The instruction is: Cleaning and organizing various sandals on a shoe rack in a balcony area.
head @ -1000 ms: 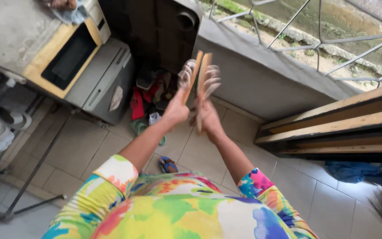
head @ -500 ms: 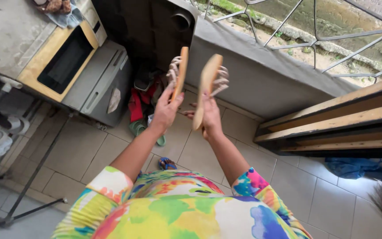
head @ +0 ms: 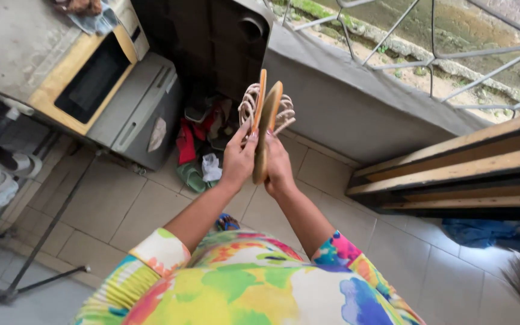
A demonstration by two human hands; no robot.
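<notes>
Head view looks down on two raised arms in bright multicoloured sleeves, holding a pair of strappy sandals upright at the centre of the frame. Left hand (head: 239, 157) is closed on the left sandal (head: 260, 102), fingers wrapped around its heel end; right hand (head: 278, 165) is closed on the right sandal (head: 267, 129) in the same way. Both sandals stand sole to sole, touching or nearly so, with their pale looped straps fanning outward. They look light, with thin, fairly stiff tan soles and soft straps; the sole edge near the heel seems the firmest place to grip. Below them, in the corner of the tiled floor (head: 121, 204), lies a heap of other shoes (head: 197, 141). A microwave (head: 85, 78) sits at upper left.
</notes>
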